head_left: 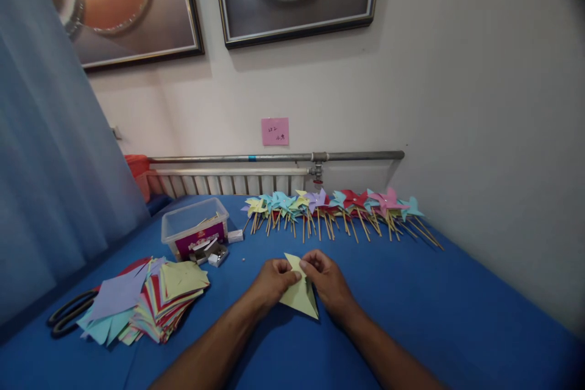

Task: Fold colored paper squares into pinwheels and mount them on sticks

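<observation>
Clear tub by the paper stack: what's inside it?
The tub holds a few wooden sticks; its purple label hides whatever lies lower down.

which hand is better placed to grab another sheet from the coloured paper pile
Left, probably. The left hand sits on the side of the paper pile; the right hand would have to cross over the yellow-green sheet both hands hold.

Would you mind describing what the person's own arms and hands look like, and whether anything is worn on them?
Both forearms are bare as far as the picture shows: no sleeves, gloves, watch or bracelet. The left hand and right hand show no rings that can be made out, though the fingers are small and partly curled. No markings or bandages show.
</observation>
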`<control>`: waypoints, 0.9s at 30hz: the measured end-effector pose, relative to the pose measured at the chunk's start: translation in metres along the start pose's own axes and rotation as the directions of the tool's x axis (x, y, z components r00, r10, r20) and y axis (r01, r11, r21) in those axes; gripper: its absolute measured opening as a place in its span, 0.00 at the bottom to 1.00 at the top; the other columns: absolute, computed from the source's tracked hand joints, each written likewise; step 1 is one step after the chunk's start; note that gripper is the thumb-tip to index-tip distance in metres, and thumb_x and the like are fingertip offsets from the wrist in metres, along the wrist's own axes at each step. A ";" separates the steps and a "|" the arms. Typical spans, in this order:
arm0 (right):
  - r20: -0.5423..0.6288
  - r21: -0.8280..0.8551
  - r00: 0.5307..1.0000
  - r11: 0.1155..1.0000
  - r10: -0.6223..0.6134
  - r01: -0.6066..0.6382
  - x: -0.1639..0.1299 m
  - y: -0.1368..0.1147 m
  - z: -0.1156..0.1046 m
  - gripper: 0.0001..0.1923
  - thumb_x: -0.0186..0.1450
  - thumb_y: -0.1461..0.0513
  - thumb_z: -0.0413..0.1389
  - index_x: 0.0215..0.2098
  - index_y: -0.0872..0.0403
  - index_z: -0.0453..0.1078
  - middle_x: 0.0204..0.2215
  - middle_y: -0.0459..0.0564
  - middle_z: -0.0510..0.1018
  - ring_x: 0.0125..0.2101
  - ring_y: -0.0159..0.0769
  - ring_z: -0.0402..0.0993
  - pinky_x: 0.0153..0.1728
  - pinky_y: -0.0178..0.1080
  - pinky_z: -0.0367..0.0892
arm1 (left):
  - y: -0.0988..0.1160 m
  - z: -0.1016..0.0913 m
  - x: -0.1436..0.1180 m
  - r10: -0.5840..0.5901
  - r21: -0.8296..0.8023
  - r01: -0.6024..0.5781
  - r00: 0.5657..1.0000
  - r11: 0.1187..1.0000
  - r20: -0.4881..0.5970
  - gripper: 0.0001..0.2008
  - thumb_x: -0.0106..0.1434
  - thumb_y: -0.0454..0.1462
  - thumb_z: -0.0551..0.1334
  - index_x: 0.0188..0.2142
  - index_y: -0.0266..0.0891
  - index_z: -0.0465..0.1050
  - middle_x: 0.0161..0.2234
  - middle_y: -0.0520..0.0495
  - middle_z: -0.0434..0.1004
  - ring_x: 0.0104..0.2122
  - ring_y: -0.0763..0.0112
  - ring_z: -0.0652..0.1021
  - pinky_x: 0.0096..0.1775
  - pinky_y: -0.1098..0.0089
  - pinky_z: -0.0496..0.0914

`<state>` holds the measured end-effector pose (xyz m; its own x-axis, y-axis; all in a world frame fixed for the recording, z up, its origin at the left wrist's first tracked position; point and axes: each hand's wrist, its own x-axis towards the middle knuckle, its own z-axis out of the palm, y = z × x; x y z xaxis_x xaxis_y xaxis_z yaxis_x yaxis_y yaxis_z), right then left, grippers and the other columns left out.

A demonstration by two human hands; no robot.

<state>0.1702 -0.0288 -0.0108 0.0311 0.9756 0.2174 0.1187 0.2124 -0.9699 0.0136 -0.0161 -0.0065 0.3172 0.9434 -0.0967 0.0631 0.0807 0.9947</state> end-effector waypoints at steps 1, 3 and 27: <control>0.012 0.035 1.000 0.999 0.015 -0.015 0.002 0.002 -0.001 0.15 0.58 0.49 0.60 0.29 0.51 0.69 0.23 0.42 0.70 0.25 0.34 0.65 0.28 0.36 0.61 | 0.001 0.000 0.000 -0.002 -0.023 0.002 1.000 1.000 0.006 0.20 0.47 0.49 0.70 0.24 0.38 0.65 0.19 0.55 0.66 0.19 0.79 0.63 0.24 0.72 0.55; 0.029 0.078 0.999 0.997 0.027 -0.029 0.004 0.004 -0.002 0.18 0.57 0.46 0.61 0.30 0.51 0.69 0.23 0.42 0.70 0.25 0.33 0.65 0.27 0.35 0.62 | 0.002 0.000 0.000 -0.002 -0.053 0.002 1.000 0.999 0.016 0.21 0.46 0.50 0.71 0.24 0.38 0.65 0.19 0.55 0.67 0.19 0.79 0.63 0.24 0.72 0.56; 0.127 0.106 0.986 0.987 0.108 -0.122 0.003 0.001 -0.006 0.21 0.55 0.45 0.64 0.28 0.54 0.73 0.23 0.43 0.74 0.25 0.32 0.66 0.28 0.35 0.62 | 0.005 0.000 -0.001 -0.005 0.058 0.003 1.000 0.998 0.022 0.20 0.45 0.49 0.71 0.23 0.39 0.65 0.18 0.56 0.65 0.19 0.79 0.62 0.24 0.72 0.54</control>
<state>0.1768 -0.0259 -0.0104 -0.0828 0.9920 0.0957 0.0082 0.0967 -0.9953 0.0135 -0.0171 -0.0017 0.3377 0.9357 -0.1019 0.1185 0.0652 0.9908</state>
